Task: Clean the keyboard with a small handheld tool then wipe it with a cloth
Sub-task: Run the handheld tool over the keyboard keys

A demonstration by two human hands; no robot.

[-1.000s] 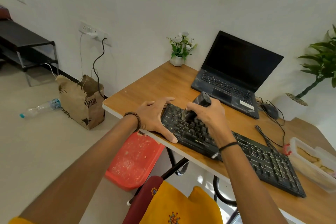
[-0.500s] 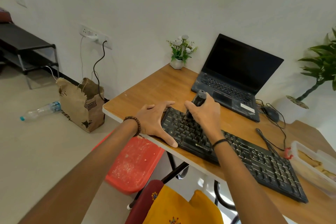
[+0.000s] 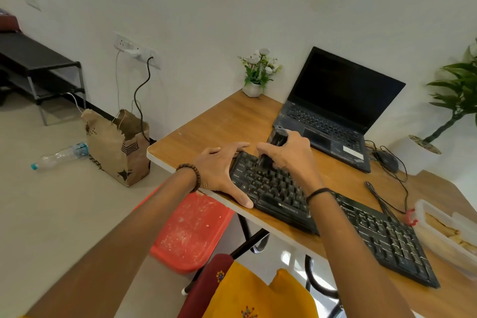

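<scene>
The right hand (image 3: 289, 156) grips a small black tool (image 3: 274, 143), tip down on the dusty black keyboard (image 3: 335, 217) at the desk's (image 3: 219, 121) front edge. The left hand (image 3: 219, 173), fingers spread, braces the keyboard's left end. An open laptop (image 3: 333, 111) stands just behind.

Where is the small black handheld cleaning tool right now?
Near the head view's centre, the small black handheld tool is gripped by the right hand, tip on the left end of the black keyboard, in front of the open black laptop.
</scene>
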